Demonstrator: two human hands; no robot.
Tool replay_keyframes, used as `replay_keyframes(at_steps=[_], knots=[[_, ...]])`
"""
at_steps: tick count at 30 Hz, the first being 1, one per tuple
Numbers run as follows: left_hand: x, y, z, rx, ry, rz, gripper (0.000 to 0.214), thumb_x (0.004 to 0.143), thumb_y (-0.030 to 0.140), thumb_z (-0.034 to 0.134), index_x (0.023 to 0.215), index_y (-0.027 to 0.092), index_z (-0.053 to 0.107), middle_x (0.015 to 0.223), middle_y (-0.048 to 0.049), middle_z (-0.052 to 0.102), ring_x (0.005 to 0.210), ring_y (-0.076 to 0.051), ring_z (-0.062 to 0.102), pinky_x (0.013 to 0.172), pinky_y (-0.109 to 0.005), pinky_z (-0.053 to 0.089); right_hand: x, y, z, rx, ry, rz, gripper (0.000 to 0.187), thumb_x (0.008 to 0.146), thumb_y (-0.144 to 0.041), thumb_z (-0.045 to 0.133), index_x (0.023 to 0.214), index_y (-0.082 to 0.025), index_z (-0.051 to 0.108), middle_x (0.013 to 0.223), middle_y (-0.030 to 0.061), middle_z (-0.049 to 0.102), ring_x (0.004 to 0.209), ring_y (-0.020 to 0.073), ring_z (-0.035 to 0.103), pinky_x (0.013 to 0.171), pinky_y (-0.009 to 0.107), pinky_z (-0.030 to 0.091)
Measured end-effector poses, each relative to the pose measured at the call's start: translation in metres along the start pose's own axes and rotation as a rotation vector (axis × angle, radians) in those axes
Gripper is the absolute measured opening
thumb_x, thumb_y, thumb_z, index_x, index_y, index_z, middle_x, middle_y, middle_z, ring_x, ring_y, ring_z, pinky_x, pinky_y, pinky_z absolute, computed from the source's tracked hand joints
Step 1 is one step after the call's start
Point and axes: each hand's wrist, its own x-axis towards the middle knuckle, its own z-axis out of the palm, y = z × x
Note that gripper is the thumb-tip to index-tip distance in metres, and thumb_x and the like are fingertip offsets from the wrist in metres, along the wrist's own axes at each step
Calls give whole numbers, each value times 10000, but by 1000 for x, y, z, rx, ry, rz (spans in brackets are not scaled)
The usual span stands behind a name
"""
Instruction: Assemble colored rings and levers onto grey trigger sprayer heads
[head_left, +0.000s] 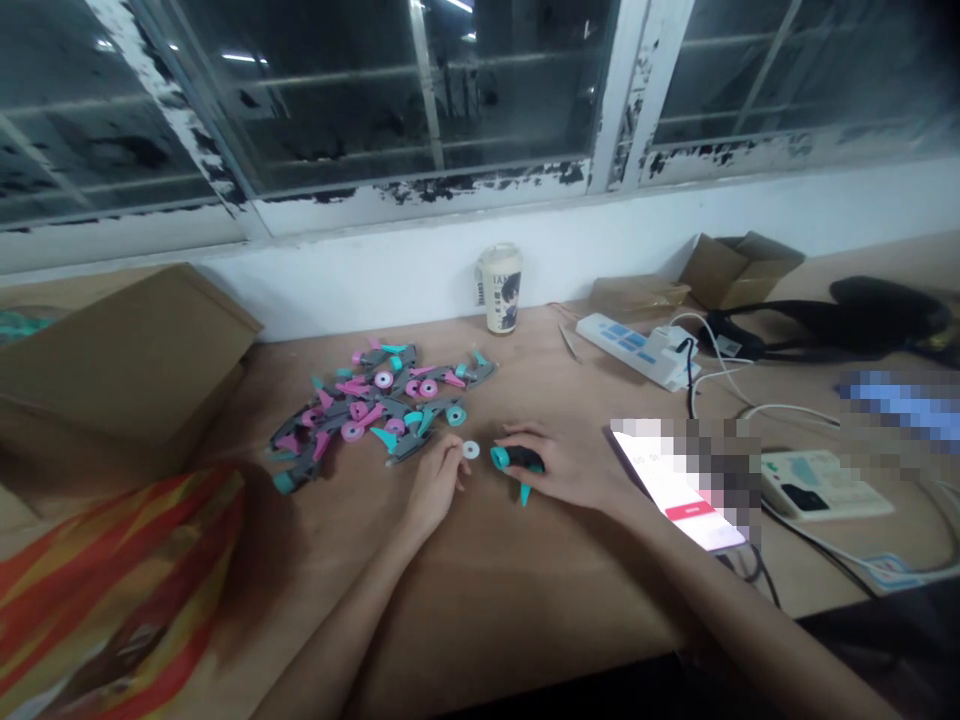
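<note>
Between thumb and fingertips, my left hand (pixel 437 482) pinches a small white disc (pixel 470 450) with a hole in its middle. Just to the right, my right hand (pixel 559 465) is wrapped round a dark grey and teal plastic piece (pixel 501 458). A teal tab sticks out below its fingers, and a round teal end faces the disc. Disc and teal end are a short gap apart. Behind my left hand lies a heap of similar grey plastic pieces (pixel 375 405) with pink or teal tabs and round ends. Some round ends in the heap carry white discs.
A paper cup (pixel 501 290) stands by the wall. On the right are a power strip (pixel 637 350), a lit phone (pixel 675 490), cables and a white box-like device (pixel 825 485). Left are a cardboard box (pixel 142 370) and a red-yellow bag (pixel 150 590). Small cartons (pixel 739 268) sit at back right.
</note>
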Motion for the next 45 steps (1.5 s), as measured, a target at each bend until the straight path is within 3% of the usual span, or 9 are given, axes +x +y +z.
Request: replay_keyframes(at_steps=[5, 10, 16, 21, 30, 37, 45], knots=[[-1, 1, 1, -34, -60, 25, 200, 819, 307, 430, 701, 168, 512, 688, -4, 576, 637, -133, 570, 513, -208, 477, 11, 12, 16, -8, 4, -5, 393, 657, -274, 743, 1043, -243, 669, 1244, 97, 570, 1178, 316, 492, 985, 517, 346], [-2, 2, 3, -23, -70, 63, 187, 806, 294, 484, 702, 153, 550, 699, -10, 564, 622, -132, 556, 514, -220, 484, 7, 9, 25, 109, 49, 1, 317, 745, -318, 681, 1055, -261, 645, 1243, 61, 571, 1137, 229, 547, 983, 425, 402], [-8, 13, 2, 80, 48, 201, 162, 825, 287, 547, 738, 174, 624, 913, -30, 478, 830, -146, 518, 665, -235, 455, 2, 1, 28, 297, 86, 19, 375, 761, -374, 664, 1112, -262, 595, 1249, 52, 586, 1164, 213, 539, 978, 386, 432], [-12, 16, 4, 150, 91, 260, 111, 822, 241, 569, 746, 190, 632, 887, -13, 453, 777, -120, 514, 642, -220, 448, 3, 4, 34, 506, 76, 42, 374, 712, -343, 714, 1066, -268, 617, 1209, 44, 615, 1167, 227, 538, 996, 413, 419], [-14, 14, 8, 186, 229, 385, 55, 777, 186, 633, 824, 185, 605, 908, -13, 465, 737, -101, 547, 591, -206, 496, 3, 1, 33, 601, 49, 64, 340, 710, -329, 718, 1031, -253, 633, 1144, 44, 647, 1169, 222, 536, 998, 407, 423], [-11, 18, 1, 233, 124, 436, 74, 786, 158, 616, 810, 204, 670, 928, -27, 487, 814, -125, 560, 661, -233, 511, 3, 1, 33, 621, 45, 71, 345, 694, -317, 731, 1021, -260, 636, 1118, 43, 652, 1138, 222, 557, 989, 412, 428], [-6, 25, -12, 261, -105, 380, 115, 787, 191, 629, 877, 230, 688, 912, -24, 512, 814, -127, 571, 654, -227, 503, 2, 1, 31, 585, 44, 65, 348, 675, -315, 748, 1007, -280, 648, 1118, 30, 646, 1144, 215, 547, 995, 396, 419]])
